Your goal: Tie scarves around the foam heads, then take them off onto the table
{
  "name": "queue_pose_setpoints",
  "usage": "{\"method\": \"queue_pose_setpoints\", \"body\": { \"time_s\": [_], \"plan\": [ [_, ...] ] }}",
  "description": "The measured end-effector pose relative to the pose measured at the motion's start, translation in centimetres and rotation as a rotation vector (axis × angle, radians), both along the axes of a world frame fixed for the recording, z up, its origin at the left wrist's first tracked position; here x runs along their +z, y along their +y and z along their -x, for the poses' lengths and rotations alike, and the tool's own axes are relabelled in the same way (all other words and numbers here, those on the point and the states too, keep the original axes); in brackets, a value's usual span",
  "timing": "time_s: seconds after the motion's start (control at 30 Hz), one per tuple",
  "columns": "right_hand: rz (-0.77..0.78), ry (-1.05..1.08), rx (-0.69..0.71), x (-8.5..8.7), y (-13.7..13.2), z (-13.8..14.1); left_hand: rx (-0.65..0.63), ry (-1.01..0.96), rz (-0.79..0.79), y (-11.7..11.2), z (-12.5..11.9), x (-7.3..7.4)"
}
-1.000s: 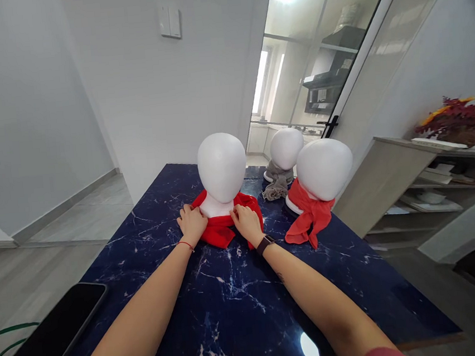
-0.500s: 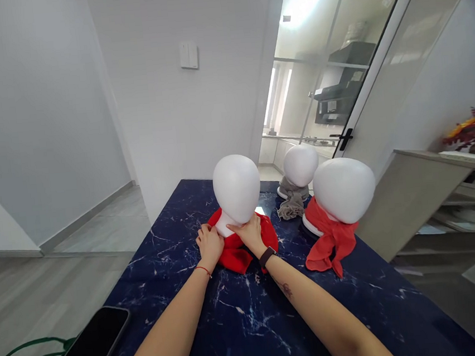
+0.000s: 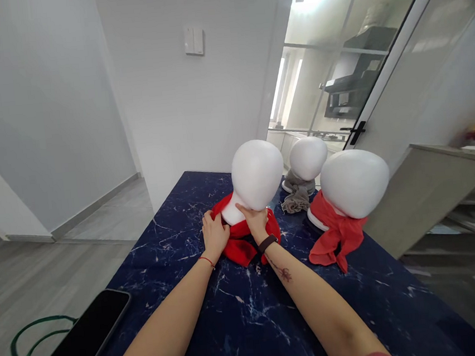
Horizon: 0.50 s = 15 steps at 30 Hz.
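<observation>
A white mannequin head [image 3: 258, 173] leans to the right on the table, with a bright red scarf [image 3: 241, 251] around its neck. At the scarf's left side, my left hand [image 3: 215, 233] has its fingers closed on the cloth. My right hand [image 3: 255, 221] is wrapped round the front of the neck, thumb along the white surface; its fingertips are hidden behind. Right of these stands a second mannequin head [image 3: 355, 183] wearing a knotted coral-red scarf [image 3: 337, 233]. Behind it, a third mannequin head [image 3: 308, 158] wears a grey scarf [image 3: 297, 197].
Everything stands on a dark blue marbled table [image 3: 250, 311]. A black phone [image 3: 80, 338] lies at its left edge, above a green looped strap [image 3: 25, 349]. A wall with a switch [image 3: 194, 41] rises behind. Shelves [image 3: 451, 180] stand at the right, beside a glass door.
The front mannequin head has tipped to the right, its neck base showing more on the left. Both hands stay at the neck and scarf. The camera view has shifted slightly.
</observation>
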State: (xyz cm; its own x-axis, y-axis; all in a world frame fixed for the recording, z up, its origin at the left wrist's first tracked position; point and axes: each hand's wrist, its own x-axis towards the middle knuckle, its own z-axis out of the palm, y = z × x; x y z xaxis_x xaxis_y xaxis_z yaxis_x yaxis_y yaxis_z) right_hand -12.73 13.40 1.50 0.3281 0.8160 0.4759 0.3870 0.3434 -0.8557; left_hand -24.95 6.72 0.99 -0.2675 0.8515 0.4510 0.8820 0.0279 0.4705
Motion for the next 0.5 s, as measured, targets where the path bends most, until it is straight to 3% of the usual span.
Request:
{"method": "queue_pose_setpoints", "body": {
  "time_s": [0.13,0.33,0.5],
  "plan": [
    [-0.060,0.255,0.088,3.0,-0.1,-0.2,-0.017,-0.060,-0.054,0.0,-0.4,0.3],
    [-0.059,0.325,0.326,6.9,-2.6,-0.3,-0.146,-0.370,-0.077,1.1,0.1,-0.6],
    [-0.101,0.469,0.487,10.2,-4.4,-1.0,-0.178,-0.402,-0.154,1.5,0.5,-1.3]
  ]
}}
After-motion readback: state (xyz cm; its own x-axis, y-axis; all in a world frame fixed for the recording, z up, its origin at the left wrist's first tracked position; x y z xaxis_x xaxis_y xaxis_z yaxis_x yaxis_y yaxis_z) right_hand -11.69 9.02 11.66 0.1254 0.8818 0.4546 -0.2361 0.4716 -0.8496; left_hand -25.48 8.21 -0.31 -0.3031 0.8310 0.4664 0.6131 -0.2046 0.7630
